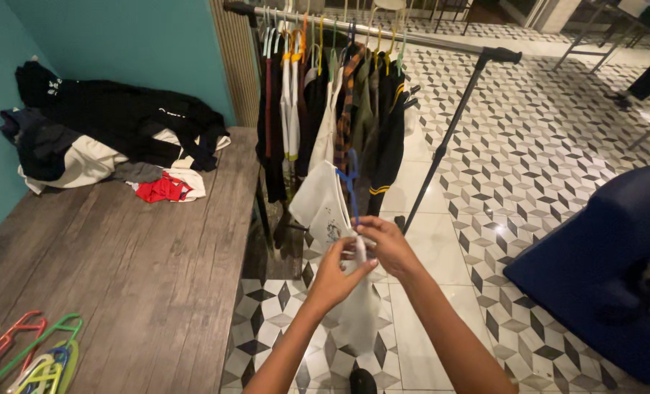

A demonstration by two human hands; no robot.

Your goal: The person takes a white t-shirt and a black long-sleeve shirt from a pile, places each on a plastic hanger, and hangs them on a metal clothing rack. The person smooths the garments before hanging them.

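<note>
White cotton garment point(323, 204) on its blue plastic hanger point(350, 182) hangs before the clothes rail point(412, 38); with your left hand point(334, 277) and right hand point(387, 244) pinching its fabric, smooth each shoulder squarely over the hanger.

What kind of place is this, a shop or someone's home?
Probably a home laundry or dressing corner: a rail of hung clothes, a heap of clothes on a wooden table, and spare hangers.
</note>
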